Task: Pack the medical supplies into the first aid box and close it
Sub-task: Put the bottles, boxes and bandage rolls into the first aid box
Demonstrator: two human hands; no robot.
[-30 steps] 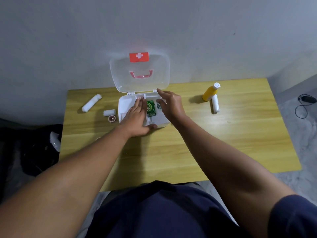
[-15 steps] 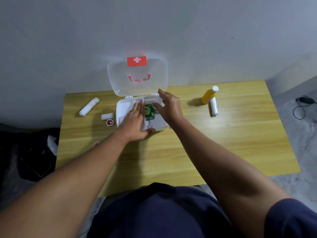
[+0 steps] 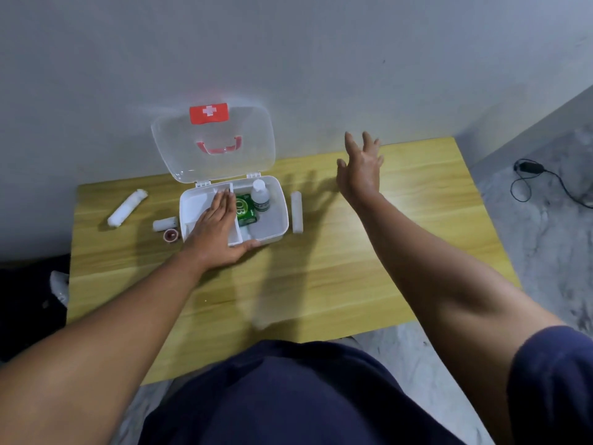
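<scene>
First aid box [image 3: 269,232]: recorded on the table [image 3: 353,284] toward 11 o'clock, clear lid [image 3: 213,146] stood upright against the wall [image 3: 288,53]. Inside, a green packet [image 3: 245,210] and a small white bottle [image 3: 260,197] were lodged in the right compartment.

Left hand [image 3: 215,232]: laid flat over the left compartment, fingers [image 3: 221,203] together and clamped on nothing.

Right hand [image 3: 361,168]: raised at 1 o'clock, fingers [image 3: 364,144] apart and empty.

Unpacked: a white roll [image 3: 296,211] just beside the box at 3 o'clock; a long roll [image 3: 127,207], a short roll [image 3: 165,223] and a small red tape [image 3: 171,235] at 9 o'clock.

Step judged: packing, midway. The next move was judged to call for a grasp on one loose roll.

Surface: pale wood grain. Room: grey wall, marbled floor [image 3: 545,239], a black cable [image 3: 539,181] at 3 o'clock.
</scene>
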